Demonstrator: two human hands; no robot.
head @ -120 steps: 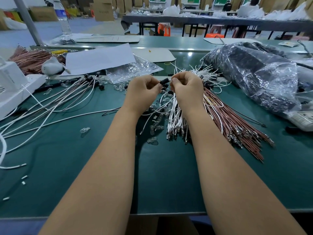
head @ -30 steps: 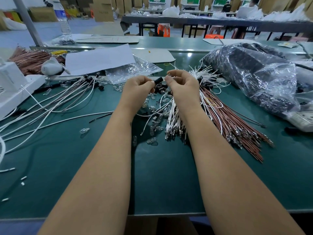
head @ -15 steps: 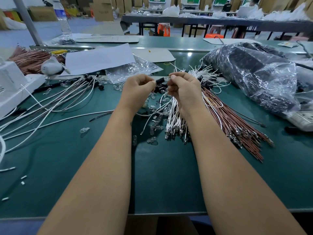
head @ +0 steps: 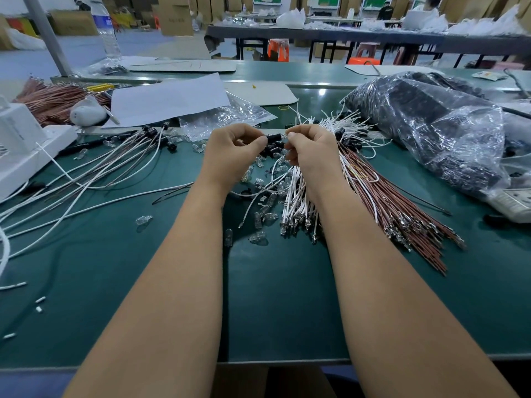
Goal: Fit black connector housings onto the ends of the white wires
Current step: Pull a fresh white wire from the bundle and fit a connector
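Observation:
My left hand [head: 232, 150] pinches a small black connector housing [head: 274, 137] between thumb and fingertips, held above the table. My right hand [head: 311, 152] meets it from the right, its thumb and fingers pinched together at the housing's end; the thin white wire in that pinch is mostly hidden. Under both hands lies a bundle of white wires [head: 296, 196] with metal terminals, and a few loose black housings [head: 273, 149] lie just behind my fingers. Finished wires with black housings [head: 161, 136] lie to the left.
A brown wire bundle [head: 402, 214] fans out to the right. Clear glass bulbs [head: 258, 222] are scattered near the middle. A plastic bag of black parts [head: 431, 133] fills the right side. A white machine [head: 23, 150] stands at the left edge, paper [head: 169, 99] behind.
Both hands stay close together over the white bundle. The right hand's fingertips have closed in against the black housing held by the left hand.

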